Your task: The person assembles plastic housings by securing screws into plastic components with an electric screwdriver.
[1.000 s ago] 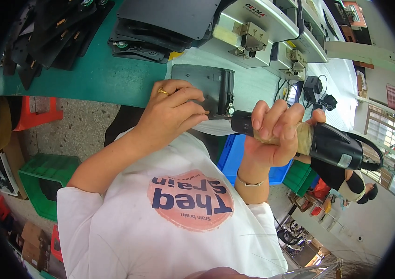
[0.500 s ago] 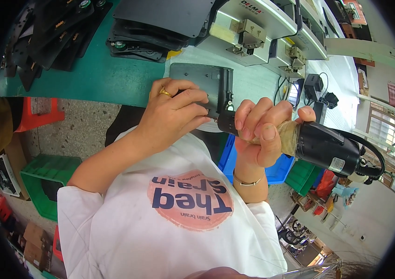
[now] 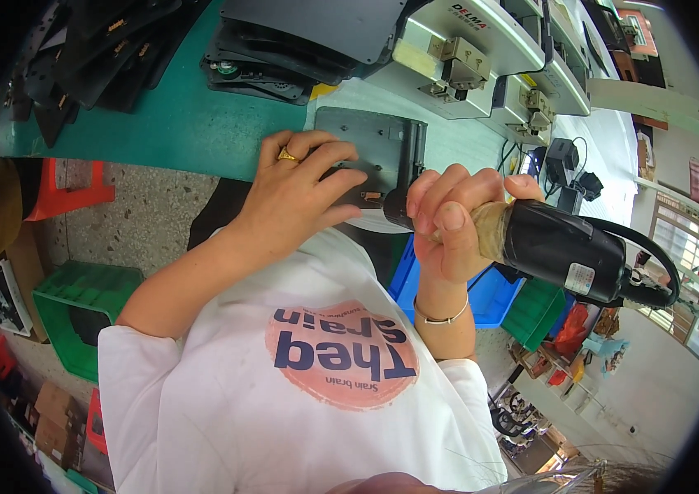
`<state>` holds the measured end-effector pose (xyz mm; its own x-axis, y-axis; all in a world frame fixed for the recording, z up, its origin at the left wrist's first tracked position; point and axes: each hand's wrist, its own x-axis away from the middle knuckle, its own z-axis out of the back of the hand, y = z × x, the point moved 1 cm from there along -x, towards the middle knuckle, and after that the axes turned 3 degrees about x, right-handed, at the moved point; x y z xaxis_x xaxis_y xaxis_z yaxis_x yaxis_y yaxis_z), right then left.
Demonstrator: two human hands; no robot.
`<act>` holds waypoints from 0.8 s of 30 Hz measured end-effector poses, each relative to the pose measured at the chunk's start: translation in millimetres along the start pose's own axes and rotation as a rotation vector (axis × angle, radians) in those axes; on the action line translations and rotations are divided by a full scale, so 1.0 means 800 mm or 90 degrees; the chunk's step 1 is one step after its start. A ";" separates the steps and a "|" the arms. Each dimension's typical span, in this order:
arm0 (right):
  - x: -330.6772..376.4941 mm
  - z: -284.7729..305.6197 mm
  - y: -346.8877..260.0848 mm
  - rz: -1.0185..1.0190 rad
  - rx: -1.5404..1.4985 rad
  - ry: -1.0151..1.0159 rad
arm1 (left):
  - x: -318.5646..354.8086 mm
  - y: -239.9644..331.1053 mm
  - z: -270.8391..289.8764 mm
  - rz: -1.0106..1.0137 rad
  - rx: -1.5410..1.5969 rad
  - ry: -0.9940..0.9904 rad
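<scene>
My right hand (image 3: 458, 216) is wrapped around a black electric screwdriver (image 3: 568, 251) with tan tape on its grip. It lies nearly level, its cable end to the right and its nose pointing left at a dark flat plastic panel (image 3: 378, 136). The bit's tip is hard to make out. My left hand (image 3: 304, 181) rests over the panel's left part, fingers bent and spread, the thumb apart from them. Beside those fingertips, at the panel's near edge, shows a small copper-coloured piece (image 3: 372, 196). I see nothing held in the left hand.
A stack of dark panels (image 3: 300, 41) stands behind the work panel on the green-topped table (image 3: 177, 136). More dark parts (image 3: 111, 49) lie at the far left. Light-coloured machines (image 3: 469, 62) line the back right. Below the table are a blue bin (image 3: 498, 300) and a green crate (image 3: 78, 309).
The fingers of my left hand have drawn back from the screwdriver's nose, uncovering the copper-coloured piece. The screwdriver's body has shifted slightly left. The whole view has moved a little.
</scene>
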<state>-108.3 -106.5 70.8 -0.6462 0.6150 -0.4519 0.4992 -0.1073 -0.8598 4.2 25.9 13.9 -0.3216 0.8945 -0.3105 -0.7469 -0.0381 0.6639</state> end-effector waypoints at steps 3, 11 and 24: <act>0.000 -0.001 0.007 0.019 0.012 -0.020 | 0.001 0.000 0.000 0.009 -0.002 -0.002; 0.003 0.000 0.016 0.032 0.067 -0.055 | 0.002 -0.001 -0.002 0.005 0.007 0.025; -0.010 -0.003 0.020 0.007 0.193 -0.188 | 0.002 -0.006 -0.008 0.003 0.027 0.029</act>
<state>-93.8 -111.3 60.8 -0.8015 0.3675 -0.4718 0.3428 -0.3642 -0.8659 3.6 25.0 5.9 -0.3520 0.8734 -0.3364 -0.7201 -0.0232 0.6935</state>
